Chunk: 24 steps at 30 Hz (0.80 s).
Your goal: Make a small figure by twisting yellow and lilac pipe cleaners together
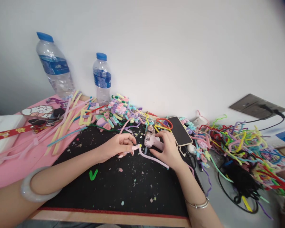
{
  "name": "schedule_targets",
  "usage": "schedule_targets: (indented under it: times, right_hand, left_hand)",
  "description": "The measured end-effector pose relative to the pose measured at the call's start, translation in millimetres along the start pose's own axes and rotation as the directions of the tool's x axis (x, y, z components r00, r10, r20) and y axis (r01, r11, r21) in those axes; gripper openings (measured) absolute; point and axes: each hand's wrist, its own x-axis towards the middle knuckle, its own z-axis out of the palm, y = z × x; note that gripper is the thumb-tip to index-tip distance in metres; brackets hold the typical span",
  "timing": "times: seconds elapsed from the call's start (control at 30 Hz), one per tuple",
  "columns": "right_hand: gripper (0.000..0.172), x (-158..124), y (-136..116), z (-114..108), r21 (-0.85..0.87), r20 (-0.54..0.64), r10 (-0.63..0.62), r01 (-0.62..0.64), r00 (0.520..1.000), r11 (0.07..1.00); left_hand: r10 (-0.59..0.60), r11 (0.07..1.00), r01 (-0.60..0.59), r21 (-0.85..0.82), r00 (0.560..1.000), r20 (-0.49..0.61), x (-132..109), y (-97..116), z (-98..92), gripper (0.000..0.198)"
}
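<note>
Over the black mat, my left hand (118, 147) pinches one end of a pale lilac pipe cleaner (154, 159). A small yellow bit (140, 145) sits at that pinched end, and the rest of the stem curves right, below my other hand. My right hand (169, 148) is curled around the handle of a small pale pink glue gun (151, 139), whose body faces my left hand. A clear stick (146, 150) shows just under the glue gun. On the mat, left of centre, lies a green V-shaped pipe cleaner piece (93, 174).
Behind my hands is a heap of pastel pipe cleaner pieces (118, 109). A phone (180, 130) lies beside my right hand. Two water bottles (102, 79) stand by the wall. Tangled pipe cleaners (244, 142) and black cables fill the right side, below a wall socket (254, 106).
</note>
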Motion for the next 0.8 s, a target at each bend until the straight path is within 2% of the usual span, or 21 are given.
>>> schedule_targets:
  times: [0.17,0.33,0.57,0.8]
  right_hand:
    - [0.031,-4.5,-19.9,5.9,0.101,0.089,-0.189,0.180,0.978,0.979]
    - [0.013,-7.2,-29.7,12.8,0.102,0.083,-0.308,0.299,0.948,0.949]
    - [0.009,-8.4,-34.7,15.3,0.160,0.001,-0.325,0.320,0.946,0.934]
    - [0.007,-11.0,-36.9,17.5,0.224,-0.010,-0.324,0.318,0.946,0.921]
  left_hand:
    - [0.016,1.000,-0.016,-0.010,1.000,0.006,0.1,-1.6,1.0,0.018]
    - [0.048,0.998,-0.047,0.036,0.998,-0.033,0.9,-4.0,1.1,0.017]
    - [0.073,0.992,-0.063,0.108,0.994,-0.087,1.3,-3.1,2.7,0.018]
    - [0.115,0.972,-0.092,0.218,0.989,-0.095,0.7,-1.0,4.9,0.019]
